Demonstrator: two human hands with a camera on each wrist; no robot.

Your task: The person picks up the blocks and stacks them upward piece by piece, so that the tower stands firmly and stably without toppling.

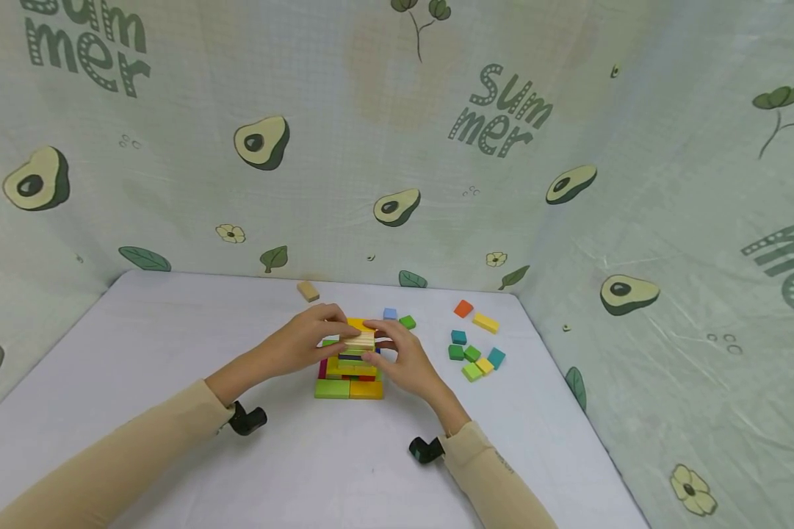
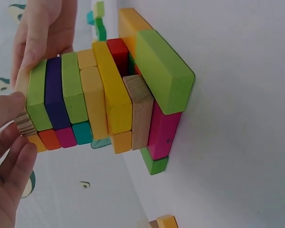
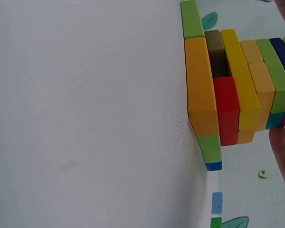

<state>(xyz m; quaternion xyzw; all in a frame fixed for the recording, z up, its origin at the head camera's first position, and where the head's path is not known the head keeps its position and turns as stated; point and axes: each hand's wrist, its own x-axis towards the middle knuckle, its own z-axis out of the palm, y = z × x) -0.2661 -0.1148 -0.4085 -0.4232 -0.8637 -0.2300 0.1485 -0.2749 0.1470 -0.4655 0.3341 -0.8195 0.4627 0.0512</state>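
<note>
A stepped tower of coloured wooden blocks [image 1: 357, 367] stands on the table, wide at the base and narrow above. Across its top lies a plain wooden block [image 1: 360, 342], its striped end [image 2: 26, 124] showing in the left wrist view. My left hand [image 1: 307, 339] pinches that block at its left end, thumb in front and fingers behind. From the right, my right hand [image 1: 403, 360] curls round the other end, with thumb and forefinger close about it. Beneath the block come a light green block [image 2: 37, 97], a dark blue block [image 2: 57, 95] and another light green block [image 2: 74, 90].
Several loose blocks, among them a teal one [image 1: 459, 337] and a yellow one [image 1: 485, 323], lie right of the tower. A light blue block [image 1: 390, 314] and a green block [image 1: 407, 322] sit behind it. One tan block [image 1: 308, 291] lies near the table's back edge, before the printed cloth.
</note>
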